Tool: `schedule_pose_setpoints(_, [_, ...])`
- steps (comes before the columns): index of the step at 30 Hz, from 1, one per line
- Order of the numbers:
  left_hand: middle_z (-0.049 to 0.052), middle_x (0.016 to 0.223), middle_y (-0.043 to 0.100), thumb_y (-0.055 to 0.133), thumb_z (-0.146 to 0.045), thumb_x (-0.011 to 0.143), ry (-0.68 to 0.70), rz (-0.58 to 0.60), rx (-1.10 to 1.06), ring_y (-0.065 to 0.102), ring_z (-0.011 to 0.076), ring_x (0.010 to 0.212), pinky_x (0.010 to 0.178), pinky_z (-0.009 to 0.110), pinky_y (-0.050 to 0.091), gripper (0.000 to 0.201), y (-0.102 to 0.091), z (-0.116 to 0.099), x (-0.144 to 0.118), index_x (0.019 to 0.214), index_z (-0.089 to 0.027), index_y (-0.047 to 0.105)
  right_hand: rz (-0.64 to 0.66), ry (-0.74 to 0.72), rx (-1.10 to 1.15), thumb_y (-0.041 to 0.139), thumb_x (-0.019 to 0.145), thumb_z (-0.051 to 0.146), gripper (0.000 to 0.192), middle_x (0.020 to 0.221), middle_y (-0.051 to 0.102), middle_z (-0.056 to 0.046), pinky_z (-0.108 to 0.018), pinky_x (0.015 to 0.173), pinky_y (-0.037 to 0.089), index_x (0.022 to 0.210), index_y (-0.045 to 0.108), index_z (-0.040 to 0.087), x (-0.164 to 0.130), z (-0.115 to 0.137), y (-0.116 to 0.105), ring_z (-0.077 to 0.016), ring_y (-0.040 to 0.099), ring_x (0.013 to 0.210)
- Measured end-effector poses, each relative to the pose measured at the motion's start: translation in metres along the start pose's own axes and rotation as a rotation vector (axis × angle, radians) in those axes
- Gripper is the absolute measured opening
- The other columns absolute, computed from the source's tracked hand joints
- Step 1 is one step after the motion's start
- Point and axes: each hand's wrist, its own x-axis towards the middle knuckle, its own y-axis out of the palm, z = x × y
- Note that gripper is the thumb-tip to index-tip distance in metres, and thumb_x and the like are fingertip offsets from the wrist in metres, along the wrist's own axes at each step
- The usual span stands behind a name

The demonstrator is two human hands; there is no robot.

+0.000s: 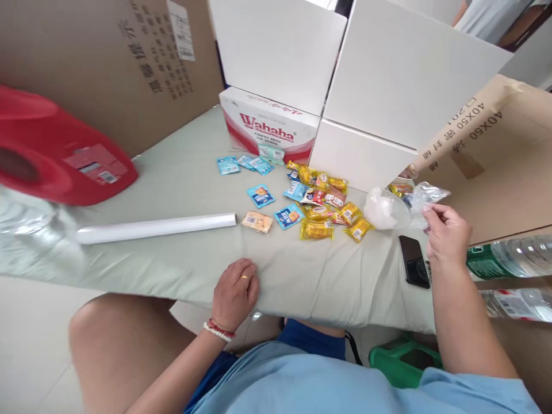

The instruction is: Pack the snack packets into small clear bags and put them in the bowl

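My right hand (446, 233) was raised over the right end of the tabletop (185, 172), fingers pinched shut on a clear plastic bag (425, 195). The bag hung crumpled from my fingertips, just above a black phone (414, 260) lying flat on the cloth. Just left of the bag sat a bunched white plastic bag (382, 210).

My left hand (235, 293) rested at the near edge of the tabletop, fingers curled loosely downward against the cloth, holding nothing. A ring showed on one finger and beaded bracelets at the wrist.

Snack packets (321, 207), yellow, blue and red, lay scattered across the middle of the tabletop, well apart from my left hand and near the white bag. A white roll (157, 228) lay flat to the left of them. A red container (56, 152) lay at the far left, blurred. Behind the packets stood a Wahaha carton (267, 123) and white boxes (388, 80); a brown cardboard box (495, 155) stood to the right. Two water bottles (513, 259) lay at the right edge. Another person's sleeve was visible at the top right corner.
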Motion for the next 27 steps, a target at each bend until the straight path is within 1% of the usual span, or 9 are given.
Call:
schedule_pose_setpoints(2, [0.010,0.102,0.070,0.056,-0.020,0.095,-0.159,-0.048,-0.164,0.067,0.0243,0.100,0.089,0.039,0.056,0.013,-0.005,-0.015,-0.001,0.097,-0.020,0.069,0.083,0.170,0.214,0.086,0.069,0.044,0.034,0.078,0.059,0.001,-0.025,0.046,0.029,0.090,0.068,0.024,-0.047,0.023,0.017,-0.0110,0.042,0.055])
schedule_pose_setpoints(4, [0.006,0.090,0.068,0.056,-0.029,0.099,-0.317,0.032,-0.414,0.066,0.0204,0.086,0.079,0.035,0.055,0.016,-0.009,-0.038,-0.001,0.094,-0.021,0.069,0.278,0.290,0.282,0.089,0.067,0.043,0.036,0.074,0.057,0.003,-0.023,0.041,0.025,0.088,0.067,0.026,-0.106,0.039,0.040,-0.0100,0.040,0.052])
schedule_pose_setpoints(5, [0.005,0.085,0.068,0.055,-0.035,0.100,-0.382,0.128,-0.574,0.064,0.0186,0.080,0.075,0.033,0.054,0.020,-0.010,-0.050,0.000,0.093,-0.022,0.068,0.378,0.341,0.297,0.088,0.069,0.045,0.033,0.071,0.056,0.004,-0.023,0.041,0.027,0.085,0.065,0.026,-0.138,0.046,0.054,-0.0106,0.041,0.052])
schedule_pose_setpoints(7, [0.006,0.094,0.070,0.059,-0.048,0.098,-0.534,0.263,-0.872,0.066,0.0190,0.087,0.073,0.030,0.053,0.028,-0.009,-0.072,0.003,0.101,-0.022,0.067,0.592,0.446,0.338,0.088,0.070,0.048,0.033,0.070,0.057,0.002,-0.025,0.044,0.037,0.080,0.065,0.026,-0.196,0.056,0.078,-0.0132,0.047,0.056])
schedule_pose_setpoints(10, [0.007,0.101,0.070,0.072,-0.058,0.085,-0.661,0.288,-1.104,0.064,0.0200,0.093,0.079,0.031,0.052,0.043,-0.004,-0.085,0.010,0.103,-0.020,0.064,0.823,0.590,0.440,0.089,0.070,0.051,0.036,0.080,0.067,-0.001,-0.031,0.061,0.053,0.084,0.069,0.025,-0.254,0.067,0.102,-0.0168,0.058,0.068])
schedule_pose_setpoints(13, [0.000,0.082,0.063,0.075,-0.057,0.082,-0.814,0.222,-1.098,0.058,0.0154,0.078,0.077,0.029,0.048,0.041,-0.006,-0.078,0.013,0.086,-0.019,0.062,0.819,0.686,0.491,0.090,0.069,0.050,0.036,0.080,0.067,-0.001,-0.029,0.063,0.051,0.086,0.072,0.024,-0.264,0.067,0.107,-0.0142,0.055,0.066])
schedule_pose_setpoints(18, [-0.003,0.069,0.057,0.077,-0.056,0.078,-0.923,0.141,-1.145,0.053,0.0124,0.067,0.068,0.027,0.043,0.041,-0.012,-0.067,0.014,0.078,-0.020,0.058,0.742,0.715,0.482,0.093,0.065,0.046,0.034,0.078,0.063,0.001,-0.023,0.050,0.038,0.083,0.073,0.024,-0.234,0.058,0.095,-0.0107,0.044,0.060])
schedule_pose_setpoints(24, [-0.002,0.075,0.062,0.085,-0.048,0.070,-0.926,0.198,-1.221,0.054,0.0115,0.069,0.067,0.025,0.045,0.039,-0.003,-0.084,0.014,0.081,-0.019,0.061,0.957,0.572,0.413,0.087,0.076,0.049,0.033,0.095,0.071,-0.002,-0.029,0.075,0.050,0.096,0.075,0.026,-0.251,0.065,0.097,-0.0180,0.060,0.086])
schedule_pose_setpoints(27, [-0.002,0.081,0.064,0.088,-0.039,0.065,-0.971,0.171,-1.311,0.058,0.0117,0.073,0.073,0.026,0.048,0.040,-0.004,-0.080,0.014,0.089,-0.019,0.063,0.924,0.602,0.420,0.089,0.072,0.051,0.035,0.084,0.070,-0.001,-0.030,0.072,0.048,0.090,0.074,0.024,-0.254,0.063,0.102,-0.0175,0.058,0.078])
